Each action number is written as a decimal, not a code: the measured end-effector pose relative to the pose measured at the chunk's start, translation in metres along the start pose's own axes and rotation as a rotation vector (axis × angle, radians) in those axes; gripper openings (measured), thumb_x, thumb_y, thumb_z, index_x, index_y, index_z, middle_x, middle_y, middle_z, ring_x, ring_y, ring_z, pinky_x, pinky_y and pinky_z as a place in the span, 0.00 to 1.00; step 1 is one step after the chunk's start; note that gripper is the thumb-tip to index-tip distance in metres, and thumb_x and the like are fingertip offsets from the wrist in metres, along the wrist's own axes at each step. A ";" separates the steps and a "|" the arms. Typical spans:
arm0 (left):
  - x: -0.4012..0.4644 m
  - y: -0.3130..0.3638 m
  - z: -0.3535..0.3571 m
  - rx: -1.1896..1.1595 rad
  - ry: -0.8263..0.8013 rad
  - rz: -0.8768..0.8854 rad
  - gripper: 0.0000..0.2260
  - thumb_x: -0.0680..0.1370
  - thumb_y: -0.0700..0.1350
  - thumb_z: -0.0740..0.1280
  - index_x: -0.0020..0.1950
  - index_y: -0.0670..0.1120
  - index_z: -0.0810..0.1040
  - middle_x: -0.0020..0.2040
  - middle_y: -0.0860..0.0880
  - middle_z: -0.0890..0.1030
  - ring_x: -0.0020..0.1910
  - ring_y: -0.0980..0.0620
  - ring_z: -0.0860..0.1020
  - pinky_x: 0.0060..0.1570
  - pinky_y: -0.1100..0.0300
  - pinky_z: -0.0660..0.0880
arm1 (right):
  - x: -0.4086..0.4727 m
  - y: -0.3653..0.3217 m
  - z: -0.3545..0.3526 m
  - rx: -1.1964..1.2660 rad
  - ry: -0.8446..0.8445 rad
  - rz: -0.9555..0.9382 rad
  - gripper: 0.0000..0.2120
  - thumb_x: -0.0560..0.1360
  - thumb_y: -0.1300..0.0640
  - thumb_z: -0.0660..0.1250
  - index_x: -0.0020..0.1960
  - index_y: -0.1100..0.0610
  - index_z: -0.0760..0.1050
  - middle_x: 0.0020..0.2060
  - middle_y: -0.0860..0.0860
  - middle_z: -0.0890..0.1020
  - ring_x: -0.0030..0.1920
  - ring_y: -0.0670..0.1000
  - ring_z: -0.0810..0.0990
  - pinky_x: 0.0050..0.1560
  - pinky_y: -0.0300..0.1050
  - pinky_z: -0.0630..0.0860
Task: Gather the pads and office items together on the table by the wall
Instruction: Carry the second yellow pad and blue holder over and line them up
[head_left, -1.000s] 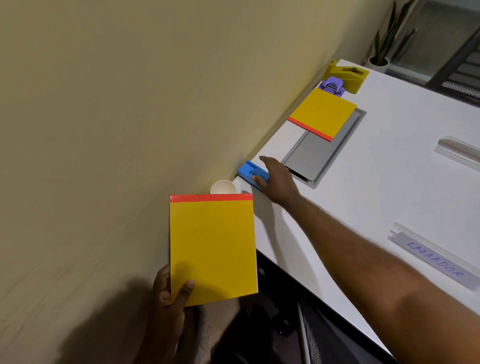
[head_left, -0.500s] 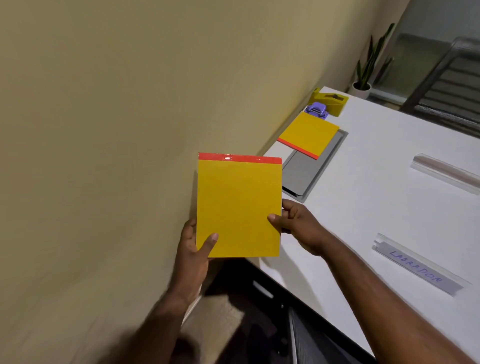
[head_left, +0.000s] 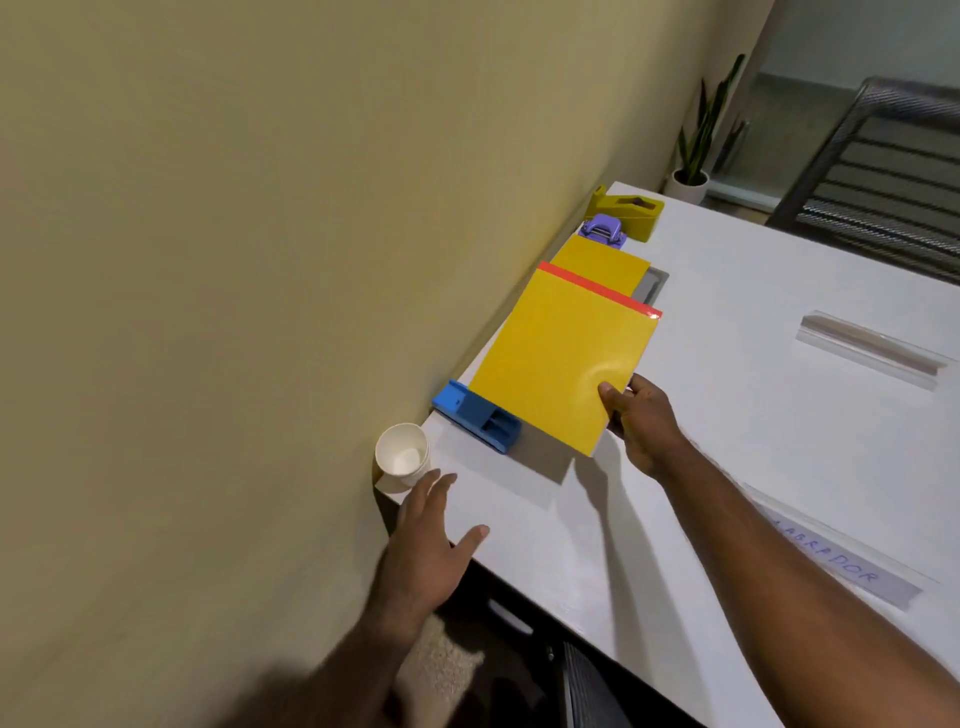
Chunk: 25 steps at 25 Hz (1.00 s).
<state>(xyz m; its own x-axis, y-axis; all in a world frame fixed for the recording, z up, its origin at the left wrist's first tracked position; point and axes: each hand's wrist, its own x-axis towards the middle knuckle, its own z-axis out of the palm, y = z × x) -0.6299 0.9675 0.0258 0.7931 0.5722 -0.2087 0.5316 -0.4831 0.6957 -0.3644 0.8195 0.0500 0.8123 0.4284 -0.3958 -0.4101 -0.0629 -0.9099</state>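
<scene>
My right hand (head_left: 639, 415) grips the near corner of a yellow pad with a red strip (head_left: 561, 353), held tilted just above the white table (head_left: 727, 415) beside the wall. A second yellow pad (head_left: 602, 267) lies behind it on a grey panel (head_left: 652, 283). A blue stapler (head_left: 475, 415) lies at the pad's near left edge. Farther back are a purple hole punch (head_left: 602, 231) and a yellow tape dispenser (head_left: 631, 210). My left hand (head_left: 426, 540) hovers with spread fingers over the table's near corner, holding nothing.
A white paper cup (head_left: 402, 457) stands on the table corner against the wall, just beyond my left fingers. Two clear name holders lie on the right, one blank (head_left: 872, 348) and one lettered (head_left: 841, 566). A mesh chair (head_left: 883, 161) and potted plant (head_left: 696, 150) stand beyond.
The held pad passed from my left hand to my right and moved out over the table toward the other pad. My left hand let go and dropped to the table corner.
</scene>
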 end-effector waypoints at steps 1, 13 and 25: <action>0.001 -0.002 0.007 0.043 0.003 -0.020 0.34 0.72 0.63 0.68 0.74 0.56 0.60 0.77 0.56 0.58 0.74 0.53 0.61 0.69 0.49 0.67 | 0.013 0.006 0.002 -0.010 0.024 0.018 0.12 0.80 0.63 0.61 0.63 0.60 0.73 0.54 0.55 0.80 0.45 0.51 0.80 0.45 0.44 0.78; 0.004 -0.052 0.052 0.262 0.057 -0.205 0.54 0.62 0.72 0.68 0.78 0.43 0.55 0.78 0.45 0.53 0.76 0.39 0.59 0.69 0.42 0.65 | 0.097 0.054 0.017 -0.071 0.185 0.190 0.12 0.77 0.57 0.67 0.54 0.66 0.73 0.45 0.61 0.76 0.45 0.58 0.76 0.47 0.55 0.76; 0.008 -0.067 0.057 0.417 0.046 -0.188 0.52 0.59 0.76 0.63 0.74 0.43 0.66 0.74 0.43 0.66 0.68 0.34 0.71 0.59 0.35 0.71 | 0.113 0.064 0.037 -0.144 0.208 0.236 0.06 0.77 0.58 0.67 0.49 0.61 0.74 0.52 0.64 0.81 0.52 0.63 0.81 0.58 0.65 0.76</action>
<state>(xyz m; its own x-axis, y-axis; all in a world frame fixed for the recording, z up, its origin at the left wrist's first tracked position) -0.6419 0.9664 -0.0615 0.6628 0.6994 -0.2676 0.7464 -0.5884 0.3110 -0.3143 0.8966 -0.0481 0.7753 0.1952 -0.6007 -0.5459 -0.2714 -0.7927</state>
